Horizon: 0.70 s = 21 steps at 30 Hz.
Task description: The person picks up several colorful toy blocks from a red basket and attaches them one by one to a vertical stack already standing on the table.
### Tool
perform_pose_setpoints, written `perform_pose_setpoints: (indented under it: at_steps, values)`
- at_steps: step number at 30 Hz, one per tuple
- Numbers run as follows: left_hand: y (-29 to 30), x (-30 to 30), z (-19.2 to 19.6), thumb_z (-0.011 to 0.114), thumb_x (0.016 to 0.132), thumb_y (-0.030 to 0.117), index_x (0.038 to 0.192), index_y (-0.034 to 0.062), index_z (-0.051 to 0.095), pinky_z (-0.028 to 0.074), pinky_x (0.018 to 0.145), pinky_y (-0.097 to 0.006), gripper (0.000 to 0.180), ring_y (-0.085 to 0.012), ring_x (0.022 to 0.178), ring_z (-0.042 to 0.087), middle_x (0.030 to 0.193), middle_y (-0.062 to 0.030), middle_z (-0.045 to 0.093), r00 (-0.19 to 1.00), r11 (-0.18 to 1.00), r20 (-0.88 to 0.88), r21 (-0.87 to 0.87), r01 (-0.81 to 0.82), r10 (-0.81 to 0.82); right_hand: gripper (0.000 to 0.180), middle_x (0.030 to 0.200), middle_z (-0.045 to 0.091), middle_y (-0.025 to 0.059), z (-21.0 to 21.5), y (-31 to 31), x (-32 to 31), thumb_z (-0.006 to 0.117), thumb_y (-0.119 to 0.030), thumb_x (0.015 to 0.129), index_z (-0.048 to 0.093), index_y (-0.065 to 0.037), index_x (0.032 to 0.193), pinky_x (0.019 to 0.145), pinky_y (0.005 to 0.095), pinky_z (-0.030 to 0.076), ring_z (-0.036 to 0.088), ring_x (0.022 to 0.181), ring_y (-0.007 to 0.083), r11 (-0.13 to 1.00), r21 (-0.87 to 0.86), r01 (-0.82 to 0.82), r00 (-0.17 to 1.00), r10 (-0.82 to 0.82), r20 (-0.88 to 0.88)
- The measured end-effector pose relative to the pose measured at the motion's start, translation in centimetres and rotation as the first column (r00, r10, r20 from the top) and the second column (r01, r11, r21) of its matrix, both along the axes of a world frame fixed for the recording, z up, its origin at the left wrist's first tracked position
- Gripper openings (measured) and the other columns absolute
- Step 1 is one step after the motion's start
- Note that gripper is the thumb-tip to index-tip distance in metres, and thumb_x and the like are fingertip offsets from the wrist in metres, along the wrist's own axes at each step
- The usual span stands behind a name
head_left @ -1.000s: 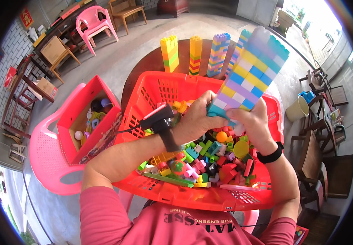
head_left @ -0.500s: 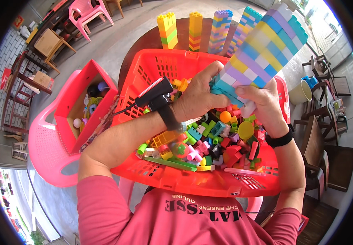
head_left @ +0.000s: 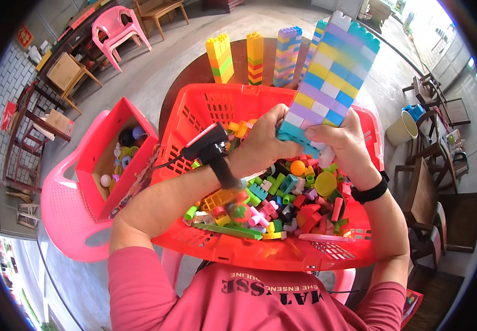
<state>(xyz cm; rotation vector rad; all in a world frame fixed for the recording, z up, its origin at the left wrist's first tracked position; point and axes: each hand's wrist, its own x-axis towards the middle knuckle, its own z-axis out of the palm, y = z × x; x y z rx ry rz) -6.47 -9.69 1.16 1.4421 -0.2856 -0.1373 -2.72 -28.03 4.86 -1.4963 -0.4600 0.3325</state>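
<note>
I have the left hand (head_left: 266, 138) curled, half closed, around the lower left edge of the block tower (head_left: 329, 80), its thumb by the turquoise base. The right hand (head_left: 344, 146) is wrapped about the lower right side, thumb across the front, a pale block (head_left: 327, 157) just below that thumb. The tower rises above both hands, tilted to the right. Half a second ago I saw it lean farther right; now it stands steeper and hides more of the slim tower (head_left: 316, 41) behind it. Both grips look the same as then. Below the hands, the loose blocks (head_left: 274, 185) lie as before in the red basket (head_left: 211, 251). Beyond the left hand, three more towers (head_left: 255, 58) stand on the table (head_left: 239, 66).
</note>
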Motion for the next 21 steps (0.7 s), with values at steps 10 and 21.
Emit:
perform_pose_setpoints:
  at_steps: [10,21]
  values:
    - [-0.4,0.5,-3.2,0.079,0.072,0.017,0.112,0.0051,0.049,0.049,0.073,-0.029,0.052,-0.0109,0.091,0.059,0.101,-0.0050,0.058,0.986,0.978,-0.061,0.129,0.164,-0.157,0.038,0.095,0.067,0.0047,1.0,-1.1,1.2,0.072,-0.011,0.072,0.063,0.000,0.108,0.077,0.0259,0.050,0.063,0.084,0.0121,0.990,0.037,0.136,0.980,-0.140,0.144]
    - [-1.0,-2.2,-6.8,0.080,0.071,0.031,0.113,0.0049,0.057,0.047,0.086,-0.041,0.055,-0.0353,0.102,0.057,0.111,-0.0179,0.055,0.767,0.533,0.046,0.745,0.401,-0.640,0.040,0.097,0.066,0.0043,-1.4,-2.2,4.5,0.072,-0.016,0.079,0.059,-0.001,0.114,0.071,0.0248,0.048,0.061,0.083,0.0100,0.971,0.200,0.128,0.991,-0.130,-0.004]
